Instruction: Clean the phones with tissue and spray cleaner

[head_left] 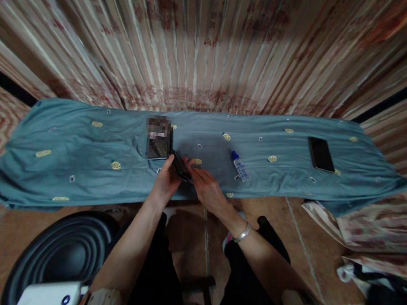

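Left fingers (171, 159) and right fingers (201, 174), flat black object (180, 166) between them.

Dim light, soft stretched edges

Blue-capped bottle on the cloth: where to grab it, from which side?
Probably mid-body on the bottle, pinched across its narrow width, coming from above with the right hand, which is nearer. It lies on its side, blue cap at the far end, leaving both long sides exposed.
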`<state>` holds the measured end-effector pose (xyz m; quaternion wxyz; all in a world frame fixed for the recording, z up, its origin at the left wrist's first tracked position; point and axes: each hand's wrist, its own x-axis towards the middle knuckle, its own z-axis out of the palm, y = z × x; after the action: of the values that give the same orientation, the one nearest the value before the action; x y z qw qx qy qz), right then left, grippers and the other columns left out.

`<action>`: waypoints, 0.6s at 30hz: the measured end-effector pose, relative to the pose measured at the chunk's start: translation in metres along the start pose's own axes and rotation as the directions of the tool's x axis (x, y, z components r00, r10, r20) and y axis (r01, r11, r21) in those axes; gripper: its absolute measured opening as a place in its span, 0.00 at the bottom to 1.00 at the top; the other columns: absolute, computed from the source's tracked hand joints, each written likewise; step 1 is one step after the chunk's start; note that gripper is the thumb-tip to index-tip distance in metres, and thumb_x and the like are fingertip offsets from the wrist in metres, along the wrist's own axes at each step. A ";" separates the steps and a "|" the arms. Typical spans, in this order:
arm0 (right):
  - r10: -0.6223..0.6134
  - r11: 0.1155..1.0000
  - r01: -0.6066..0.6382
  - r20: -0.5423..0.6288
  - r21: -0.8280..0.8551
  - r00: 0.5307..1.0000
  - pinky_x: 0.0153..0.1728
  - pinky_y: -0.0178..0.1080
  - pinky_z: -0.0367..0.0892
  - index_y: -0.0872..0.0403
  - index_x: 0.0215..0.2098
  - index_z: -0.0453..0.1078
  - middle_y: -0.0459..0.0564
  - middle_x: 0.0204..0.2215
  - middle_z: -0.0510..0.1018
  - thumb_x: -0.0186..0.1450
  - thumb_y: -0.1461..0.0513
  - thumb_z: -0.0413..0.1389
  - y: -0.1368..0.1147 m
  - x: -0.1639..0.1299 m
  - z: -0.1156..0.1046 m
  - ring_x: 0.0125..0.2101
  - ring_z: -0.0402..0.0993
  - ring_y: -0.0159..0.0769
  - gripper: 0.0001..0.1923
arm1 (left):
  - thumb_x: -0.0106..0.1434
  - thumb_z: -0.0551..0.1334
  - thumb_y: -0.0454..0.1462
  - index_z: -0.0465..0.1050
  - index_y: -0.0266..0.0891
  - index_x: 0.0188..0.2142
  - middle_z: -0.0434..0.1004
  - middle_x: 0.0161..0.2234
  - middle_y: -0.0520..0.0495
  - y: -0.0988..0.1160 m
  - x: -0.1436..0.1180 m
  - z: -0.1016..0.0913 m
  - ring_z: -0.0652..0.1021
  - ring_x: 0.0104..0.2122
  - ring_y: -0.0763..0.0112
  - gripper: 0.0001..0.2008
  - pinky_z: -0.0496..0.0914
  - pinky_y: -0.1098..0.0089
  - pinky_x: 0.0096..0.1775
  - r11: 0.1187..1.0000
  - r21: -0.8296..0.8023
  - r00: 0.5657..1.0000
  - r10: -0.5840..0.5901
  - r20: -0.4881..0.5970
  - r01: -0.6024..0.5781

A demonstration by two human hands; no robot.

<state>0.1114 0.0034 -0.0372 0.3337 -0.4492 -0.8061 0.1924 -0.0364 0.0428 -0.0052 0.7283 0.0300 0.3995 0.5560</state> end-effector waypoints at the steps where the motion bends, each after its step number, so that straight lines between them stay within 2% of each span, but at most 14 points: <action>1: 0.031 0.999 -0.032 0.002 0.026 1.000 0.59 0.50 0.67 0.55 0.61 0.68 0.59 0.53 0.78 0.70 0.68 0.46 0.002 0.001 -0.003 0.55 0.73 0.45 0.23 | 0.64 0.62 0.38 0.74 0.37 0.32 0.81 0.29 0.46 0.000 0.000 0.000 0.83 0.43 0.60 0.07 0.75 0.60 0.50 1.000 -0.002 1.000 -0.001 -0.004 0.001; 4: 0.201 0.961 -0.191 -0.031 0.202 0.979 0.54 0.45 0.71 0.51 0.54 0.75 0.53 0.50 0.81 0.68 0.65 0.51 0.005 0.002 -0.010 0.51 0.77 0.43 0.19 | 0.63 0.64 0.37 0.73 0.37 0.31 0.81 0.29 0.47 -0.004 0.001 -0.001 0.83 0.40 0.62 0.06 0.75 0.61 0.48 1.000 0.020 1.000 0.020 0.003 -0.020; 7: 0.343 0.854 -0.311 -0.001 0.417 0.939 0.49 0.43 0.74 0.50 0.51 0.77 0.50 0.46 0.83 0.67 0.60 0.54 0.004 0.004 -0.014 0.46 0.81 0.42 0.16 | 0.60 0.67 0.38 0.73 0.36 0.31 0.80 0.28 0.47 -0.010 0.003 -0.002 0.83 0.40 0.62 0.07 0.74 0.63 0.48 0.993 0.090 0.997 0.078 0.022 -0.080; 10: 0.369 0.793 -0.342 0.048 0.505 0.928 0.47 0.44 0.74 0.51 0.52 0.77 0.50 0.44 0.84 0.65 0.55 0.57 -0.002 0.005 -0.015 0.42 0.81 0.43 0.19 | 0.57 0.69 0.40 0.74 0.35 0.30 0.81 0.28 0.47 -0.017 0.005 -0.003 0.82 0.40 0.61 0.10 0.73 0.63 0.47 0.971 0.186 0.988 0.143 0.051 -0.150; 13: 0.373 0.798 -0.344 0.044 0.495 0.927 0.47 0.43 0.73 0.50 0.52 0.76 0.48 0.43 0.84 0.63 0.55 0.60 -0.004 0.005 -0.016 0.42 0.81 0.41 0.20 | 0.53 0.71 0.43 0.75 0.36 0.31 0.81 0.28 0.48 -0.021 0.007 -0.002 0.82 0.39 0.62 0.13 0.72 0.64 0.47 0.941 0.247 0.972 0.213 0.102 -0.232; 16: 0.413 0.782 -0.356 0.002 0.511 0.911 0.45 0.42 0.73 0.51 0.49 0.78 0.46 0.40 0.85 0.62 0.56 0.58 0.001 0.006 -0.016 0.40 0.80 0.40 0.18 | 0.53 0.71 0.44 0.76 0.35 0.34 0.82 0.30 0.47 -0.022 0.009 -0.001 0.81 0.40 0.63 0.15 0.71 0.66 0.48 0.929 0.239 0.957 0.255 0.139 -0.282; 18: 0.461 0.736 -0.374 -0.014 0.564 0.887 0.42 0.41 0.73 0.52 0.44 0.80 0.45 0.36 0.85 0.61 0.56 0.59 0.006 0.007 -0.015 0.37 0.80 0.39 0.15 | 0.55 0.69 0.43 0.76 0.35 0.36 0.82 0.31 0.47 -0.023 0.011 0.000 0.81 0.42 0.64 0.14 0.70 0.67 0.49 0.931 0.225 0.954 0.257 0.153 -0.286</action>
<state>0.1229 0.0128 -0.0285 0.4566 -0.5179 -0.5671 0.4492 -0.0174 0.0429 -0.0221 0.6579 0.2082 0.4119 0.5951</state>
